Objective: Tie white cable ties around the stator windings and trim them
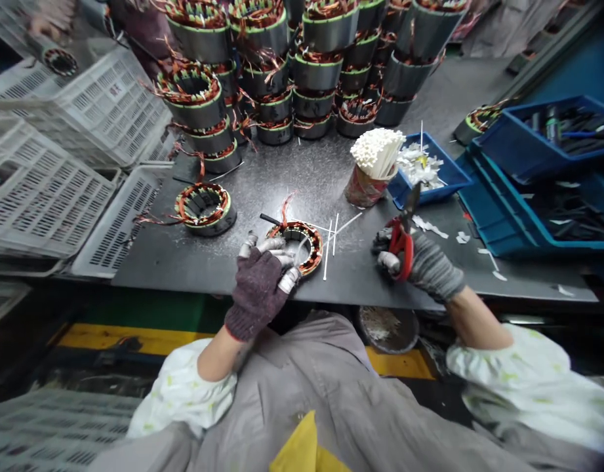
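Note:
My left hand [258,283], in a dark purple glove with white-taped fingers, grips the near left side of a motor stator [313,252] with copper windings. A copper lead and a black sleeve stick out from the stator's far side. In my right hand [432,265], in a grey glove, is a pair of red-handled scissors [404,252], blades pointing up and away. Thin white sticks [327,252] lie just right of the stator. Another stator [206,210] stands to the left on the table.
Stacked stators [267,85] line the back of the dark table [292,167]. A cup of white sticks [365,187] stands beside a blue tray of white scraps [442,190]. Blue bins [508,223] are at right, white crates [105,105] at left. A bowl [404,334] sits below the edge.

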The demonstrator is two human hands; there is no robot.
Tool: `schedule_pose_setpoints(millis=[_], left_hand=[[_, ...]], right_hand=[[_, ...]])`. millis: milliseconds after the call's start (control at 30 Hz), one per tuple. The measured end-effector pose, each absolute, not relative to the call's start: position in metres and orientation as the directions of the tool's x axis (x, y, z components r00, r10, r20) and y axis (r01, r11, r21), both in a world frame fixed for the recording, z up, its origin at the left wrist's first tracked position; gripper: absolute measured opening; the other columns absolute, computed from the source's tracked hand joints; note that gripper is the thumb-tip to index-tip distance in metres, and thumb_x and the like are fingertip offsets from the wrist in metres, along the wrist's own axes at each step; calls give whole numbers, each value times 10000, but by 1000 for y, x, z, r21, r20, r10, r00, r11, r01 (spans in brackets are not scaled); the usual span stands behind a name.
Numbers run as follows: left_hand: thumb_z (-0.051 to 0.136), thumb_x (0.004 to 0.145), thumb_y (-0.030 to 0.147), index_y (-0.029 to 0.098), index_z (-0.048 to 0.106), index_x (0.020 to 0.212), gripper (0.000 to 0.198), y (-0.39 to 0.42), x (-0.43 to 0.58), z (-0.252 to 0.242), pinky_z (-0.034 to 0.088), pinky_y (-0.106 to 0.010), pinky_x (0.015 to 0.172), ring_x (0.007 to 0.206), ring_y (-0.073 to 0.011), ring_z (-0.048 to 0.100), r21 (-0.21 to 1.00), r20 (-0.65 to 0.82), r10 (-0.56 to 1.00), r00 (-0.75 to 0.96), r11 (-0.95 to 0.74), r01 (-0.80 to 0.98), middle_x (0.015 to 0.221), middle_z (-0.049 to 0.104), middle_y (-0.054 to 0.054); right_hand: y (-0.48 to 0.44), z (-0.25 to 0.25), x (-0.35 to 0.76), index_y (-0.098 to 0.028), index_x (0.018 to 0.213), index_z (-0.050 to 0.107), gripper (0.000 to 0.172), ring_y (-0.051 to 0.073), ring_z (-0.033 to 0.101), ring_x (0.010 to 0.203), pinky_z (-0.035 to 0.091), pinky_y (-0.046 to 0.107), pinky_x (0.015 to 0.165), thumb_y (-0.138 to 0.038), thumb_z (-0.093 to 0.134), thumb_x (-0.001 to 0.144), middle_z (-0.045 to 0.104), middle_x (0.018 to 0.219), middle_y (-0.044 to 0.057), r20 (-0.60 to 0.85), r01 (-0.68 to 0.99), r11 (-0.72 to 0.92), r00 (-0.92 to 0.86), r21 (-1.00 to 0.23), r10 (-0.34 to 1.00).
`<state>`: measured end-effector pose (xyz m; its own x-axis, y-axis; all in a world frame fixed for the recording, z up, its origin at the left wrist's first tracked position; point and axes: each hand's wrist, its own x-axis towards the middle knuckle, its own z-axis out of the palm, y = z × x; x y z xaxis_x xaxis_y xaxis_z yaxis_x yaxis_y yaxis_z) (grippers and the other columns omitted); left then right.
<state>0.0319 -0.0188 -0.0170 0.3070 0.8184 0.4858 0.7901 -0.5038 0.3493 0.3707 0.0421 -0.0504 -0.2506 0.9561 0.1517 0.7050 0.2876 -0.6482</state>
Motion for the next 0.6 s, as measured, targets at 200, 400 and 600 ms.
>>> schedule_pose_setpoints(millis=[200, 400, 600], left_hand=[[573, 976, 306, 244, 667, 944, 117, -11, 16, -14, 259, -567, 1258, 1236, -244, 649, 409, 429, 844, 323, -500, 764, 997, 776, -15], [586, 961, 284, 244, 647, 948, 74, -11, 17, -15, 286, -540, 1245, 1229, -238, 655, 380, 474, 815, 334, -531, 757, 983, 773, -19], [588, 952, 289, 242, 642, 932, 74, -12, 20, -19, 285, -548, 1245, 1230, -242, 655, 394, 464, 836, 294, -492, 777, 979, 772, -22]], right_hand=[[7, -56, 337, -181, 1234, 618, 384, 271, 752, 897, 629, 469, 852, -383, 595, 908, 761, 1059, 126, 256, 513, 343, -235, -787, 938], [20, -53, 323, -139, 1087, 650, 578, 319, 695, 846, 590, 484, 804, -604, 711, 748, 715, 968, 162, 185, 784, 346, -293, -515, 938], [30, -48, 289, -80, 1162, 670, 730, 325, 690, 954, 567, 452, 881, -700, 646, 777, 712, 1099, 214, 152, 787, 464, -443, -405, 884]])
